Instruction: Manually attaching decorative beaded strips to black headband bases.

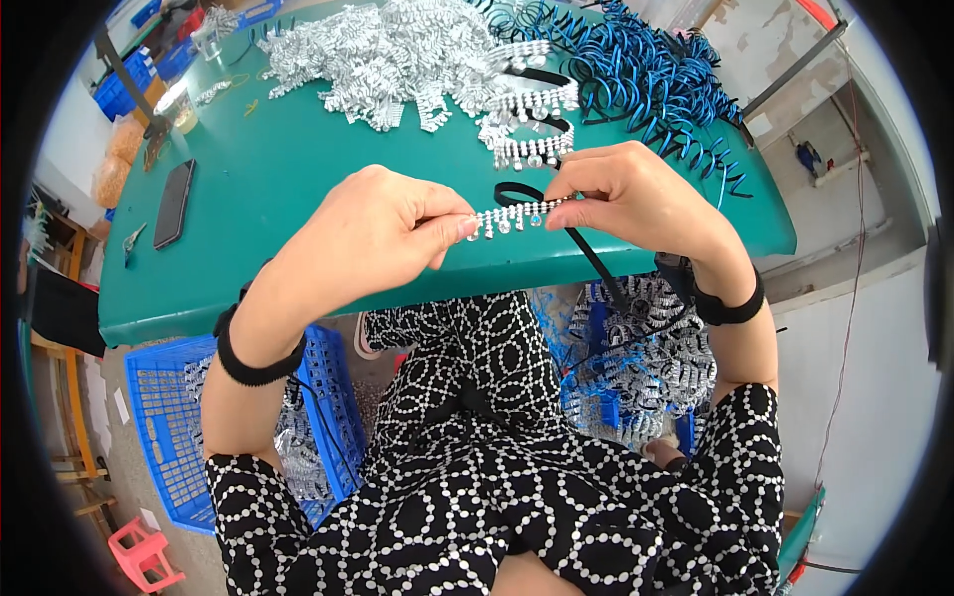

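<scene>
Left hand (373,228) and right hand (636,194) pinching a rhinestone trim strip (512,216) on a black headband (586,253) above the green worktop (288,189), blue crate (174,427) of silver trim at lower left, blue basket (596,397) of finished headbands at right

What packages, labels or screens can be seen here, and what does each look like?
Phone: flat on the green table, far left; slim black rectangle, screen dark.
Bags: beyond the table's left end; clear, bulging, orange-tan contents.
No labels or signs show.
</scene>
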`<act>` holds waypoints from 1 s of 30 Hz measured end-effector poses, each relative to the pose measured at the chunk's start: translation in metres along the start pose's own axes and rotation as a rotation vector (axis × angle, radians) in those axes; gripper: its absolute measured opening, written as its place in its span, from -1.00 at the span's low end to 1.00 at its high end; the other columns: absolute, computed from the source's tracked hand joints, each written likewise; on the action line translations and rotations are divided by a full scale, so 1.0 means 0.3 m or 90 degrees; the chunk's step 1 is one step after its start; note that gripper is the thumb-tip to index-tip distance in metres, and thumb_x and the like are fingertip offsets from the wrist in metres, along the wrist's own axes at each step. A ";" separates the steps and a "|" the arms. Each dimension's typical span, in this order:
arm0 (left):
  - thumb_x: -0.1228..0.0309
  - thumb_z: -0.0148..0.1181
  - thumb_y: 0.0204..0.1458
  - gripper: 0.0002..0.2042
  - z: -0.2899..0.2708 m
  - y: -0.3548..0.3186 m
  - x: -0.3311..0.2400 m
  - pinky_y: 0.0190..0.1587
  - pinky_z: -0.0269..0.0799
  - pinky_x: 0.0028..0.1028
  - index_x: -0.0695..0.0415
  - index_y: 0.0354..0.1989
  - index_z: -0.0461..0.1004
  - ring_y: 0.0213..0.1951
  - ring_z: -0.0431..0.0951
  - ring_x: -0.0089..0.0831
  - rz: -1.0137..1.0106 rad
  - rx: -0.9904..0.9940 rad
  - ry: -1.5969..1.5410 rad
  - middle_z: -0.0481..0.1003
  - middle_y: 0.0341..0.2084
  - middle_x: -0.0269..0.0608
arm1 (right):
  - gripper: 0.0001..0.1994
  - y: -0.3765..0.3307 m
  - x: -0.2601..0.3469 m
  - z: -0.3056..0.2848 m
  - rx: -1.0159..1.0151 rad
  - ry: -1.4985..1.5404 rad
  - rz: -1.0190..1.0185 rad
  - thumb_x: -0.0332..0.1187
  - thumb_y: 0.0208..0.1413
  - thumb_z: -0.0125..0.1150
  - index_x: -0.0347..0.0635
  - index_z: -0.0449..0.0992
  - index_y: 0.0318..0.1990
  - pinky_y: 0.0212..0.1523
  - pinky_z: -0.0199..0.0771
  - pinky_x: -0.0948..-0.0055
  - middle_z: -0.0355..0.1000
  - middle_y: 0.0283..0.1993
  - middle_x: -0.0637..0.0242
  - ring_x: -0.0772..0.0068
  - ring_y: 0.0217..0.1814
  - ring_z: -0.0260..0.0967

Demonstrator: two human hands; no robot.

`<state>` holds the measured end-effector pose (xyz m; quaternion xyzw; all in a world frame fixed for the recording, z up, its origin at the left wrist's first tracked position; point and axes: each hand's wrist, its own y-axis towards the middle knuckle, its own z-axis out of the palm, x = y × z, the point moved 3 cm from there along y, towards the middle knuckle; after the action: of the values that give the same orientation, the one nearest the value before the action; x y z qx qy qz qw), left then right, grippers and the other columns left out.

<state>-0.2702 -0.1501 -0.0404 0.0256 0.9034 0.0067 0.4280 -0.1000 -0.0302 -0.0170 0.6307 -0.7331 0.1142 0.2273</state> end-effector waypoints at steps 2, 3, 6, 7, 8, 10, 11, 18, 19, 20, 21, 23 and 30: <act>0.43 0.12 0.03 -0.86 0.012 -0.016 -0.017 -0.59 0.26 -0.60 0.25 -0.38 0.54 -0.65 0.36 -0.67 0.017 -0.016 0.013 0.43 -0.72 -0.32 | -0.89 -0.008 -0.009 0.007 -0.018 -0.015 0.017 -0.42 -0.09 0.27 -0.26 0.50 -0.42 -0.53 0.22 0.48 0.34 -0.54 0.31 0.40 -0.55 0.26; 0.44 0.13 0.01 -0.86 0.013 -0.025 -0.019 -0.59 0.27 -0.59 0.25 -0.38 0.54 -0.66 0.37 -0.65 0.031 -0.039 0.030 0.44 -0.72 -0.29 | -0.89 -0.008 -0.003 0.014 -0.027 -0.022 0.024 -0.43 -0.10 0.28 -0.26 0.50 -0.42 -0.52 0.23 0.49 0.35 -0.53 0.32 0.40 -0.54 0.27; 0.44 0.14 0.00 -0.86 0.019 -0.027 0.021 -0.58 0.29 -0.58 0.25 -0.36 0.55 -0.64 0.43 -0.61 0.087 -0.071 0.049 0.48 -0.67 -0.24 | -0.89 -0.021 0.000 0.020 -0.046 -0.004 0.021 -0.45 -0.13 0.29 -0.24 0.51 -0.43 -0.51 0.24 0.49 0.36 -0.53 0.34 0.41 -0.52 0.28; 0.44 0.14 0.00 -0.86 0.022 -0.028 0.030 -0.58 0.29 -0.58 0.25 -0.36 0.55 -0.64 0.43 -0.61 0.084 -0.070 0.048 0.48 -0.67 -0.24 | -0.89 -0.027 0.001 0.020 -0.056 0.018 0.010 -0.46 -0.15 0.30 -0.23 0.51 -0.44 -0.51 0.25 0.50 0.37 -0.53 0.36 0.42 -0.51 0.29; 0.44 0.15 0.00 -0.86 0.022 -0.029 0.038 -0.58 0.30 -0.58 0.26 -0.36 0.55 -0.63 0.45 -0.60 0.079 -0.073 0.045 0.49 -0.66 -0.22 | -0.89 -0.032 0.005 0.024 -0.055 0.020 0.010 -0.46 -0.15 0.30 -0.23 0.51 -0.44 -0.51 0.25 0.50 0.37 -0.53 0.36 0.42 -0.51 0.29; 0.45 0.16 -0.01 -0.86 0.020 -0.028 0.041 -0.58 0.31 -0.58 0.26 -0.36 0.55 -0.62 0.46 -0.59 0.074 -0.075 0.041 0.50 -0.65 -0.20 | -0.87 -0.049 0.022 0.028 -0.054 0.043 -0.002 -0.43 -0.12 0.28 -0.24 0.50 -0.39 -0.45 0.31 0.45 0.40 -0.47 0.30 0.32 -0.45 0.35; 0.45 0.16 -0.01 -0.87 0.016 -0.026 0.038 -0.59 0.31 -0.58 0.26 -0.37 0.55 -0.63 0.46 -0.58 0.077 -0.066 0.038 0.50 -0.65 -0.21 | -0.87 -0.055 0.024 0.034 -0.052 0.044 -0.002 -0.43 -0.12 0.28 -0.24 0.50 -0.39 -0.45 0.31 0.45 0.40 -0.47 0.30 0.32 -0.45 0.35; 0.47 0.16 -0.02 -0.89 0.017 -0.052 0.017 -0.58 0.32 -0.58 0.27 -0.41 0.54 -0.62 0.48 -0.55 0.181 -0.079 0.047 0.50 -0.64 -0.21 | -0.85 -0.068 0.011 0.052 -0.043 0.087 0.007 -0.43 -0.15 0.31 -0.22 0.52 -0.37 -0.41 0.35 0.46 0.43 -0.43 0.31 0.35 -0.41 0.37; 0.47 0.16 -0.02 -0.89 0.019 -0.050 0.023 -0.58 0.32 -0.58 0.27 -0.41 0.54 -0.62 0.48 -0.55 0.183 -0.078 0.046 0.50 -0.64 -0.21 | -0.85 -0.070 0.005 0.056 -0.043 0.093 0.018 -0.43 -0.15 0.31 -0.22 0.52 -0.38 -0.41 0.35 0.47 0.44 -0.43 0.31 0.35 -0.41 0.38; 0.48 0.16 -0.03 -0.89 0.023 -0.048 0.035 -0.57 0.33 -0.58 0.27 -0.41 0.54 -0.62 0.48 -0.55 0.179 -0.082 0.043 0.50 -0.64 -0.20 | -0.85 -0.074 0.000 0.060 -0.044 0.092 0.021 -0.43 -0.15 0.31 -0.22 0.52 -0.38 -0.41 0.35 0.47 0.44 -0.43 0.31 0.35 -0.41 0.38; 0.48 0.16 -0.03 -0.90 0.025 -0.050 0.045 -0.56 0.34 -0.58 0.27 -0.42 0.54 -0.61 0.49 -0.54 0.172 -0.088 0.041 0.49 -0.64 -0.20 | -0.85 -0.077 0.002 0.063 -0.057 0.086 -0.001 -0.42 -0.15 0.32 -0.22 0.53 -0.38 -0.42 0.35 0.46 0.44 -0.44 0.32 0.35 -0.41 0.38; 0.49 0.16 -0.03 -0.90 0.031 -0.046 0.053 -0.56 0.34 -0.58 0.26 -0.39 0.53 -0.61 0.49 -0.55 0.172 -0.086 0.049 0.50 -0.63 -0.20 | -0.85 -0.081 0.012 0.066 -0.070 0.080 -0.021 -0.42 -0.16 0.32 -0.22 0.53 -0.38 -0.42 0.35 0.46 0.44 -0.45 0.32 0.35 -0.42 0.37; 0.50 0.15 -0.03 -0.85 0.055 -0.044 0.048 -0.54 0.36 -0.57 0.24 -0.27 0.51 -0.58 0.50 -0.58 0.099 -0.094 -0.006 0.51 -0.60 -0.19 | -0.82 -0.092 0.024 0.071 -0.092 0.058 -0.067 -0.37 -0.27 0.38 -0.15 0.56 -0.43 -0.45 0.28 0.47 0.47 -0.47 0.39 0.39 -0.47 0.32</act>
<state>-0.2670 -0.1627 -0.0624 0.0640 0.8939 0.1063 0.4308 -0.0779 -0.0511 -0.0354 0.6448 -0.6940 0.0773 0.3108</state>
